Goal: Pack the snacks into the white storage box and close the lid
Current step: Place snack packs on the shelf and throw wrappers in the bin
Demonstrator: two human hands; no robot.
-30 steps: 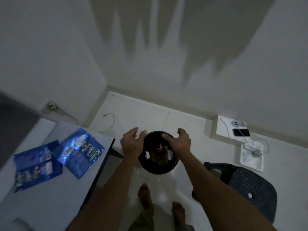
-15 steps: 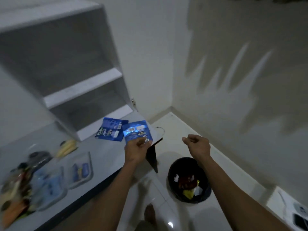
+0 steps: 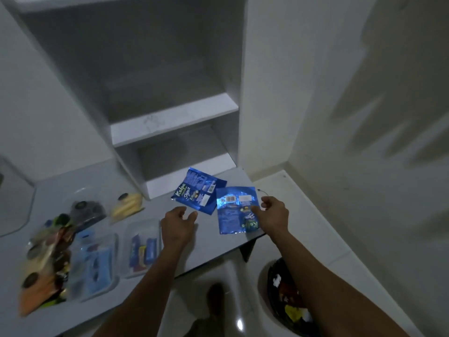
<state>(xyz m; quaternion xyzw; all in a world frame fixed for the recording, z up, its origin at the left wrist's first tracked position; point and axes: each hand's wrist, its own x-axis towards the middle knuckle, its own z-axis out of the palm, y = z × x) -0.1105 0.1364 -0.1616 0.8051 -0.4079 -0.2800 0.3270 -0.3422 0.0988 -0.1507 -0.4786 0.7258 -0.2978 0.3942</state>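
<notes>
Two shiny blue snack wrappers lie on the grey table [image 3: 199,249]: one [image 3: 198,190] farther back, one [image 3: 234,209] near the right corner. My left hand [image 3: 177,226] hovers open just left of the nearer wrapper. My right hand [image 3: 273,216] is at that wrapper's right edge, fingers curled; whether it touches is unclear. A clear box [image 3: 143,246] holds small snack packs, and a second clear box [image 3: 93,263] holds blue packs. A heap of mixed snacks [image 3: 45,261] lies at the left.
A white shelf unit [image 3: 170,117] stands at the back of the table. A black waste bin [image 3: 289,297] with wrappers sits on the floor under my right arm. My foot [image 3: 215,300] shows below. A yellow pack [image 3: 126,205] lies near the shelf.
The view swung from the bin on the floor up to the table. Both hands left the bin and moved over the table toward the blue wrappers.
</notes>
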